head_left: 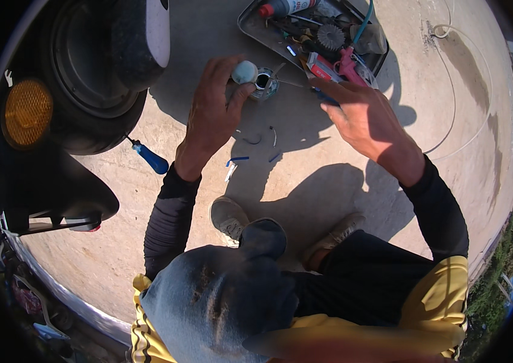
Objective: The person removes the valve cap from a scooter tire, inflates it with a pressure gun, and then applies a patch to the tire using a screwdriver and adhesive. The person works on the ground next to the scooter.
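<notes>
My left hand (pixel 215 100) is closed on a pale, round-topped lid (pixel 244 72), pinched between thumb and fingers. Just right of that lid stands a small open tin (pixel 266 86) with a dark mouth, set on the concrete. A flat, thin strip (pixel 277 70) slants up at the tin's rim. My right hand (pixel 362 115) is closed around a thin-shafted tool (pixel 295 83) whose shaft points left toward the tin. A bit of blue, perhaps its handle, shows under my fingers, which hide most of it.
Beyond my hands lies a dark tray (pixel 256 36) with a red-capped bottle (pixel 283 7), a toothed gear (pixel 331 37) and a pink air gun (pixel 348 65) on a hose. A blue-handled screwdriver (pixel 150 158) lies by the vehicle's wheel (pixel 96 130). Blue scraps (pixel 238 159) litter the ground near my shoes.
</notes>
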A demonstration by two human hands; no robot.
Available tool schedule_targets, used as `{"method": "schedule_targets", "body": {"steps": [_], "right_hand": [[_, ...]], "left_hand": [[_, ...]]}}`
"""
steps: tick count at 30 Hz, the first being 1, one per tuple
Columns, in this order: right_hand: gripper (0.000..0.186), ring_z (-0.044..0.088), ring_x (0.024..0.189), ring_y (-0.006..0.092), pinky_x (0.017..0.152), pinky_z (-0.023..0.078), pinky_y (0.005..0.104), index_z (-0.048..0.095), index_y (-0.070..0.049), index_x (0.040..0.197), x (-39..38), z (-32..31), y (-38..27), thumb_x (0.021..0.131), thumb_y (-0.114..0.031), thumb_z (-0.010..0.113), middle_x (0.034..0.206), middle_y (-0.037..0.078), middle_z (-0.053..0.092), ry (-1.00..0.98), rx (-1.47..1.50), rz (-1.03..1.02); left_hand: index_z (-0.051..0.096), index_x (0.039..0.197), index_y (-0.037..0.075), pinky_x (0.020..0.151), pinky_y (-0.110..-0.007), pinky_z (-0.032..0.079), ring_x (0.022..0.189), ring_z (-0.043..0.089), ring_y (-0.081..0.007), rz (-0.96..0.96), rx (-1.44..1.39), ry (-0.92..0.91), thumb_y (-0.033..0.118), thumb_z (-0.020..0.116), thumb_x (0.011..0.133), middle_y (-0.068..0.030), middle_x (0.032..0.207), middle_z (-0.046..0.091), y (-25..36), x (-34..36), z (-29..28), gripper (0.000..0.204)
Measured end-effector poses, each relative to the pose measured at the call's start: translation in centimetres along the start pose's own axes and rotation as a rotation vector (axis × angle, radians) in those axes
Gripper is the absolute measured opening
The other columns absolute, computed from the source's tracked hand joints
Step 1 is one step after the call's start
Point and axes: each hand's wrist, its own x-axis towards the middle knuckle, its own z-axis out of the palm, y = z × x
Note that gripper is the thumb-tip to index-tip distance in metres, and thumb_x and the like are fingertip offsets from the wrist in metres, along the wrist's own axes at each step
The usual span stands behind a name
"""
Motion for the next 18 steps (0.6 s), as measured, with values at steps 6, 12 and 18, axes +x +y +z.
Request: {"method": "schedule_targets", "body": {"steps": [6, 12, 18], "right_hand": [[0.036, 0.072, 0.085, 0.0426, 0.068, 0.057, 0.0463, 0.063, -0.004, 0.126, 1.9, -0.2, -0.7, 0.092, -0.006, 0.076, 0.097, 0.024, 0.071, 0.020, -0.087, -0.110], [0.024, 0.074, 0.082, 0.0408, 0.068, 0.059, 0.0474, 0.068, 0.000, 0.109, 4.4, 0.8, -2.3, 0.086, -0.005, 0.072, 0.086, 0.022, 0.070, 0.073, -0.164, -0.262], [0.027, 0.075, 0.084, 0.0400, 0.070, 0.061, 0.0471, 0.069, -0.002, 0.116, 7.4, 3.3, -2.1, 0.090, -0.002, 0.067, 0.092, 0.020, 0.072, -0.109, -0.336, -0.268]], "left_hand": [[0.060, 0.138, 0.004, 0.095, -0.043, 0.054, 0.113, 0.065, -0.0371, 0.025, -0.002, -0.005, 0.008, 0.074, 0.097, -0.0174, 0.129, 0.060, 0.4, 0.2, -0.1, 0.044], [0.061, 0.138, 0.004, 0.095, -0.043, 0.053, 0.115, 0.065, -0.0372, 0.041, -0.004, -0.007, 0.006, 0.074, 0.095, -0.0171, 0.130, 0.061, 0.2, 0.1, -0.1, 0.046], [0.062, 0.139, 0.002, 0.099, -0.038, 0.057, 0.121, 0.067, -0.0312, 0.019, 0.034, -0.014, -0.003, 0.072, 0.095, -0.0157, 0.134, 0.062, 0.6, 0.0, -0.4, 0.045]]}}
